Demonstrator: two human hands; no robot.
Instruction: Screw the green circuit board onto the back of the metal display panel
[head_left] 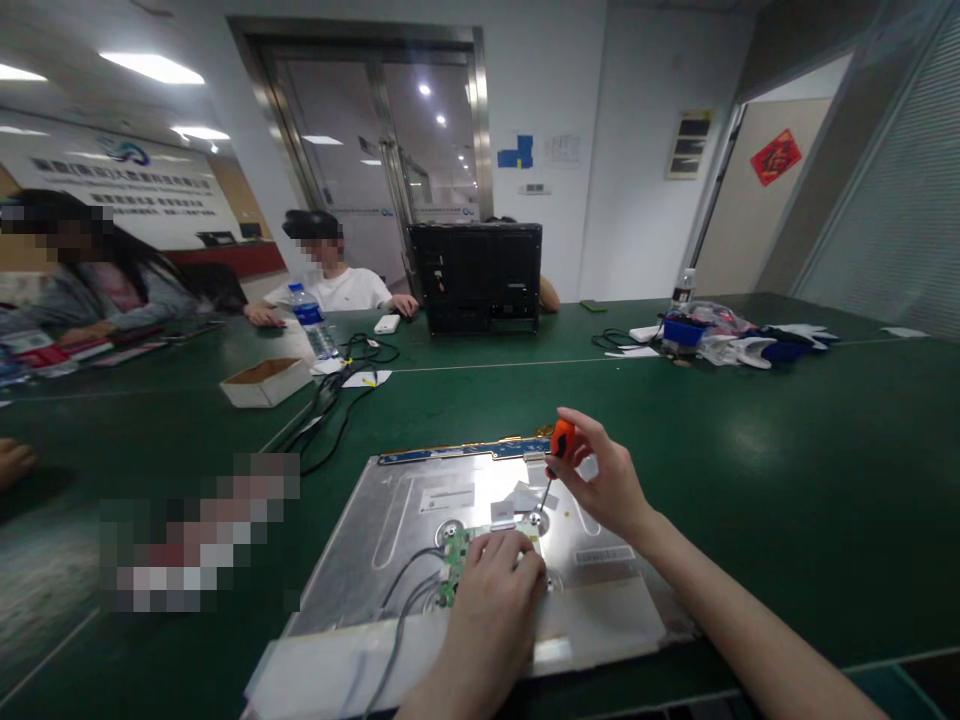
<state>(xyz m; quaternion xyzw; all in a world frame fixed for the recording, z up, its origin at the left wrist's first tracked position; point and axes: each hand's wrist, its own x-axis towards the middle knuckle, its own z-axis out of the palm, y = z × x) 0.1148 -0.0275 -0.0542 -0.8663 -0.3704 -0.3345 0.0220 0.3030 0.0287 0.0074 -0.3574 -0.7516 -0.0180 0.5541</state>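
A flat metal-backed display panel (349,560) lies on the green table in front of me. My right hand (611,485) grips the orange-and-black handle of a screwdriver (562,438), which is slightly tilted. Its tip meets the panel near the upper right corner of a green circuit board (453,562). With fingers curled and bunched, my left hand (499,585) holds the board against the panel and hides much of it. Dark cables (405,625) run from the board's left side. Along the panel's far edge is a narrow blue circuit strip (457,453).
A white open box (266,382), black cables (330,405) and a water bottle (311,318) stand to the left. Beyond the panel is an upright black monitor (476,280). At the right back lies a pile of bags and cloth (735,338). Several people sit around the table.
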